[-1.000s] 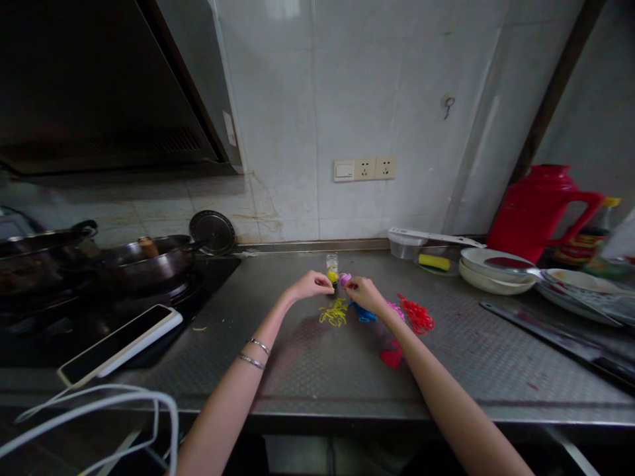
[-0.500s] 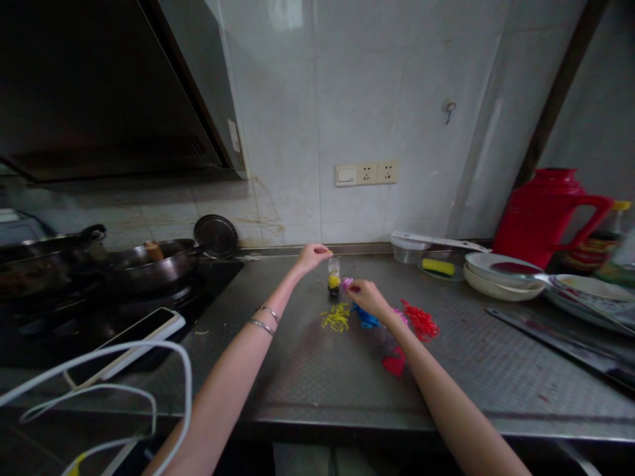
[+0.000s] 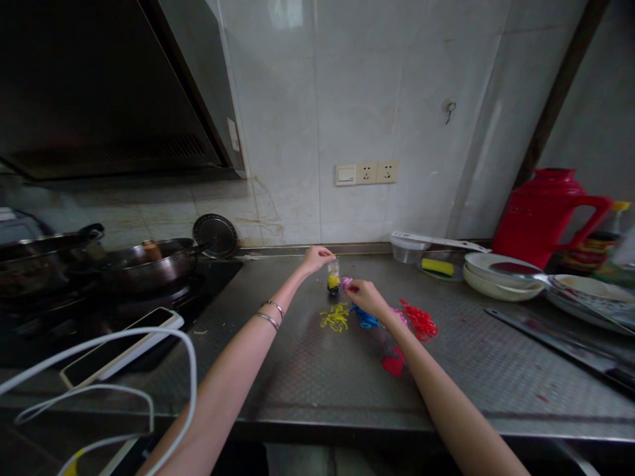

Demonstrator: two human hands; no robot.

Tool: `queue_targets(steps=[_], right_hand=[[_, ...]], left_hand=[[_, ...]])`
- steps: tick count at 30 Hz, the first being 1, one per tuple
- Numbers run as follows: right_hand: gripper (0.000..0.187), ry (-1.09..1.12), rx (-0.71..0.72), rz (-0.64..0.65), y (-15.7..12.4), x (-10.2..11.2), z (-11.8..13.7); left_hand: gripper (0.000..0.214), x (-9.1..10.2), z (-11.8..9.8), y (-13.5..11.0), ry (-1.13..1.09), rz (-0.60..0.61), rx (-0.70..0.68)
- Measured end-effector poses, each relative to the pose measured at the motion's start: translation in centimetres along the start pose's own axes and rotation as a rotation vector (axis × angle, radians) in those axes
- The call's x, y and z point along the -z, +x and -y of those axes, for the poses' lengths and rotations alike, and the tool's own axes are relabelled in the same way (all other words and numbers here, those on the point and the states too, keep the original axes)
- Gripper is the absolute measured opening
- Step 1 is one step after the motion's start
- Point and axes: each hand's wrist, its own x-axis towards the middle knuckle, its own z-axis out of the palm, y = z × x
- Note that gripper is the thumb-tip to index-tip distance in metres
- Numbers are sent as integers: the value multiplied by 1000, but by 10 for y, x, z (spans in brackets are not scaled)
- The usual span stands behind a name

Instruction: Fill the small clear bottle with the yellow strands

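Observation:
A small clear bottle [image 3: 333,277] stands on the metal counter, with yellow bits above a dark layer inside. My left hand [image 3: 317,258] is at its mouth, thumb and fingers pinched on a tiny yellow piece, apparently a rubber band. My right hand [image 3: 366,295] is closed just right of the bottle, its fingertips against a small pink thing [image 3: 346,283] whose kind I cannot make out. Loose yellow rubber bands [image 3: 335,317] lie in front of the bottle. Blue bands [image 3: 366,317] and pink bands [image 3: 399,317] are partly hidden by my right arm; red bands [image 3: 419,320] lie beyond it.
A red heart-shaped piece [image 3: 393,363] lies near my right forearm. Pans [image 3: 149,264] stand on the stove at left, near a white-edged device [image 3: 124,347] and a white cable [image 3: 191,370]. Bowls [image 3: 501,281], a long knife-like tool [image 3: 555,347] and a red thermos [image 3: 546,215] occupy the right.
My left hand has moved slightly right and down, bringing its fingertips to the bottle's mouth; the bottle's top tilts slightly. My right hand has stayed in place.

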Motion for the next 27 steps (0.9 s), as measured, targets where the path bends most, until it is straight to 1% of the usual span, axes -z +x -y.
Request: queue_targets(steps=[12, 14, 17, 21, 24, 27], right_hand=[[20, -14, -2, -14, 0, -1, -3], [21, -12, -12, -12, 0, -1, -3], [20, -7, -18, -13, 0, 0, -2], [21, -16, 7, 36, 1, 2, -1], [22, -16, 27, 97, 1, 1, 0], [26, -32, 49, 166, 0, -3, 0]], left_hand=[[27, -1, -1, 4, -15, 38, -40], [29, 1, 0, 3, -30, 8, -39], [33, 5, 3, -1, -74, -90, -17], [39, 9, 17, -14, -136, -210, 57], [41, 7, 35, -31, -161, -221, 183], [42, 1, 57, -49, -180, -214, 293]])
